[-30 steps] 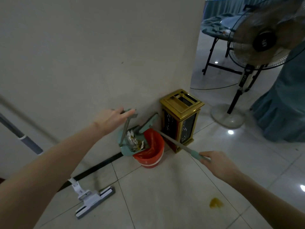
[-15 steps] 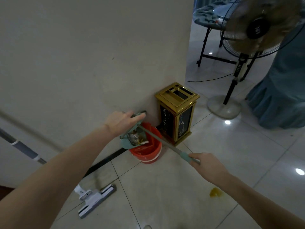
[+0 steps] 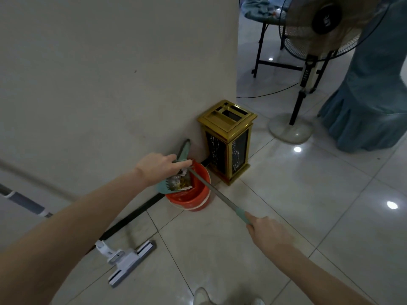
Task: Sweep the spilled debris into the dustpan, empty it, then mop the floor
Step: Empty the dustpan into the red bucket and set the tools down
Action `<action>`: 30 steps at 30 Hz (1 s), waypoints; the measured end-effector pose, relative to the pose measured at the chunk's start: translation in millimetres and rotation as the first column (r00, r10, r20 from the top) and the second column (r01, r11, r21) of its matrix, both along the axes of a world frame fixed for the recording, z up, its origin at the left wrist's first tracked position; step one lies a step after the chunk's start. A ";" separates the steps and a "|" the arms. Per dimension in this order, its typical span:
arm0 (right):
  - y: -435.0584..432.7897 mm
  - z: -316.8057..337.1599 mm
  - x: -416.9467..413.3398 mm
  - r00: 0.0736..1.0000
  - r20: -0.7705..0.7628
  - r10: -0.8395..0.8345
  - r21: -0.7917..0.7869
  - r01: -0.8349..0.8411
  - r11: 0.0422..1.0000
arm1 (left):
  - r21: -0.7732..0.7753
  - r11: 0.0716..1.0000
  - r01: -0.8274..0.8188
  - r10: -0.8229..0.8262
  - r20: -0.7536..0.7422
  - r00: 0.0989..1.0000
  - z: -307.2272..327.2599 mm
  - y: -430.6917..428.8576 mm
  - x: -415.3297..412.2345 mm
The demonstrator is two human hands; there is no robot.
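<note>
As the fingers of the left hand [image 3: 158, 168] grasp the tilted dustpan [image 3: 167, 188] over the bucket [image 3: 193, 198], the right hand [image 3: 269, 235] clenches the pole [image 3: 220, 197].

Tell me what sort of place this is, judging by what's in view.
Probably a banquet hall or restaurant: a gold-trimmed waste bin stands against the wall, pleated blue skirting drapes what looks like a table, and a pedestal fan stands on glossy floor tiles.

Your left hand [image 3: 157, 168] holds the teal dustpan [image 3: 167, 187] tilted over the red bucket [image 3: 193, 197]. Your right hand [image 3: 269, 235] grips the long handle [image 3: 218, 195]. The mop head [image 3: 130, 260] rests on the tiles.
</note>
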State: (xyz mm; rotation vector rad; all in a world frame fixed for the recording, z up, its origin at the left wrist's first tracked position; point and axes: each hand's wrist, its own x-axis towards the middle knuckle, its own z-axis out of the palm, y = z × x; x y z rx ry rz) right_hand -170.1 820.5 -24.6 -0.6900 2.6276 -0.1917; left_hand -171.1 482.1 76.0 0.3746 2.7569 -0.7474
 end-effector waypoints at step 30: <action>33.7 0.6 23.4 0.998 -0.055 -0.043 -0.057 0.040 0.998 | -0.095 0.995 0.032 -0.033 -0.009 0.999 20.6 15.3 10.4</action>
